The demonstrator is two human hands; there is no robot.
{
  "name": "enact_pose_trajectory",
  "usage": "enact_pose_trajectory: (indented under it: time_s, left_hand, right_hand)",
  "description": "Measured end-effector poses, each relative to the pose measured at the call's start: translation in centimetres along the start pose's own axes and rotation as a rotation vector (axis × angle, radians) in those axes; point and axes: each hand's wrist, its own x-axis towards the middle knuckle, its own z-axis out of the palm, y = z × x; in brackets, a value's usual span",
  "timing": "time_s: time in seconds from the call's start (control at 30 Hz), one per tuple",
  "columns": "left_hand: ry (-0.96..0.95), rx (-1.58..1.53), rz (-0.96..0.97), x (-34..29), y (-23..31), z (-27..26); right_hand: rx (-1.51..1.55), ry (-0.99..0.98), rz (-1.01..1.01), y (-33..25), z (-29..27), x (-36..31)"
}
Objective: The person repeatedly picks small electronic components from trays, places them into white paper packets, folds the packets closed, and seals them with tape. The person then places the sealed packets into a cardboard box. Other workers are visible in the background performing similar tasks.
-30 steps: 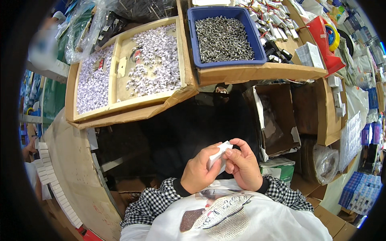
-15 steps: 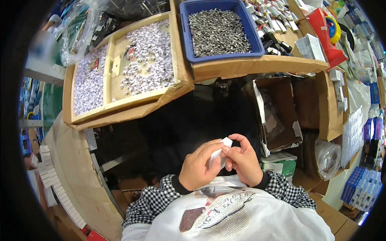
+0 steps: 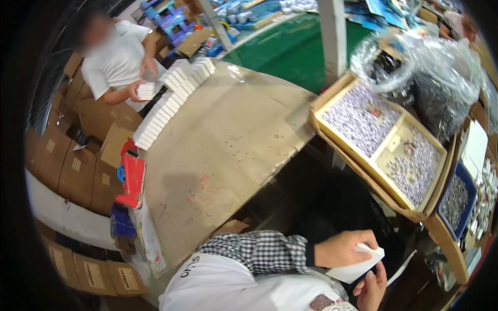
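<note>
A slim white box [image 3: 353, 270] slants between my hands near the lower right, one corner pointing up. My left hand [image 3: 342, 252] is closed round its upper side, thumb and fingers gripping it. My right hand [image 3: 372, 290] is just below the box's right end, fingers bent, with a fingertip against the edge. Part of that hand's grip is hidden by the box. Beyond my hands is a two-part wooden tray [image 3: 378, 166] holding many small whitish pieces.
A large brown tabletop [image 3: 233, 135] spreads to my left, with rows of white boxes [image 3: 168, 103] along its far edge. Another person [image 3: 122, 59] stands there holding white boxes. A red tape dispenser [image 3: 134, 176] is at the table's left edge. A blue bin [image 3: 459, 199] of metal pieces sits at right.
My view has swung left, bringing the tabletop and the other person into sight. My hands and the white box now appear lower right; more of the box's side shows.
</note>
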Motion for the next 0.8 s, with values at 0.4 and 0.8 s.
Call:
enact_pose_trajectory:
  time_s: [0.4, 0.8]
  left_hand:
    - [1.265, 0.402, 0.137, -11.5, 8.0, -29.4]
    - [1.003, 0.326, 0.408, -3.4, 7.1, -15.6]
  right_hand:
    - [-0.146, -0.090, -0.138, -1.2, -0.2, 1.9]
    - [-0.774, -0.180, -0.722, -11.5, -3.6, 1.2]
